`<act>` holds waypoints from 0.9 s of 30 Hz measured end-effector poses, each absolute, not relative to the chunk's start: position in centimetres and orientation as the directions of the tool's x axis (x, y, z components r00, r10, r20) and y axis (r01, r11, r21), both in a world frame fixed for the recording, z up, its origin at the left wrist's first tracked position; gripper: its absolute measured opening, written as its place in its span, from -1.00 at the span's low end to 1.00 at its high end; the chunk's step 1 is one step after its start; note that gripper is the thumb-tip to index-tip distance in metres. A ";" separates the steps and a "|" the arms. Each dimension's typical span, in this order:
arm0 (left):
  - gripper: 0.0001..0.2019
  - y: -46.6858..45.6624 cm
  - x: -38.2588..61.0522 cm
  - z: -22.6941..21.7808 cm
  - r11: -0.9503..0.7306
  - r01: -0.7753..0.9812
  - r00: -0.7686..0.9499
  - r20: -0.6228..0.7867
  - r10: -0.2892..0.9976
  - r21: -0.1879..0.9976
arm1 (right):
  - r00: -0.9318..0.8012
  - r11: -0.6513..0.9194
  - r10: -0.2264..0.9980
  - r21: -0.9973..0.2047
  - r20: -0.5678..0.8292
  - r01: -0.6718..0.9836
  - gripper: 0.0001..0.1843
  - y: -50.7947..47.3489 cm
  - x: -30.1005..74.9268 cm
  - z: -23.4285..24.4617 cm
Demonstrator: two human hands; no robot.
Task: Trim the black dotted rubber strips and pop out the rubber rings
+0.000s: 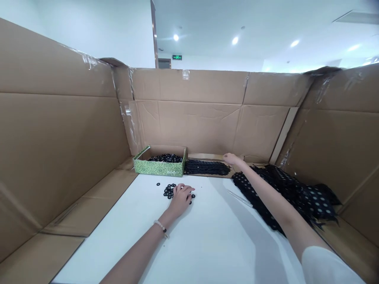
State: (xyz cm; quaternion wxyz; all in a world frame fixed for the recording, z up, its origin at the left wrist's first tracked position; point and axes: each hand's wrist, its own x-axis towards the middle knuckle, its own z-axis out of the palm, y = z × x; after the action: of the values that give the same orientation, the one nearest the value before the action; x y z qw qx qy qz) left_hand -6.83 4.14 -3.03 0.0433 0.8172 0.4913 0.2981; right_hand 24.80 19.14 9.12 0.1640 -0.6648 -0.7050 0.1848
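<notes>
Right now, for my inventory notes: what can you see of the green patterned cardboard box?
The green patterned cardboard box is open and lidless, shallow and rectangular, with a leafy green print outside and plain tan card inside. It sits slightly angled at the far edge of the white table, before a tan cardboard wall, and holds a heap of small black rings.

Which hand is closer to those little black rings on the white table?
Left. The left hand rests among the small round black rings; the right hand is farther off, beyond them to the right.
</notes>
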 end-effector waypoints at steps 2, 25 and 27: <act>-0.66 4.0 -6.8 -3.1 -0.511 0.778 0.339 0.441 0.831 0.365 | -0.143 0.072 0.983 -0.482 -0.112 0.873 -0.62 18.7 24.0 9.0; -0.66 3.8 -7.1 -2.7 -0.498 0.771 0.337 0.409 0.848 0.398 | -0.312 0.338 0.941 -0.291 0.133 0.895 -0.62 22.6 11.8 1.1; -0.67 3.9 -7.1 -2.7 -0.497 0.769 0.333 0.411 0.848 0.402 | -0.298 0.327 0.944 -0.289 0.142 0.900 -0.62 22.7 12.0 0.6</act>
State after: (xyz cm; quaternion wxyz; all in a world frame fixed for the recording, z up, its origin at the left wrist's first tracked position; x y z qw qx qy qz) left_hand -7.12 3.88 -2.74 0.0672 0.8136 0.4971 0.2939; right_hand 12.02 22.71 0.63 0.1441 -0.5748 -0.8018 0.0772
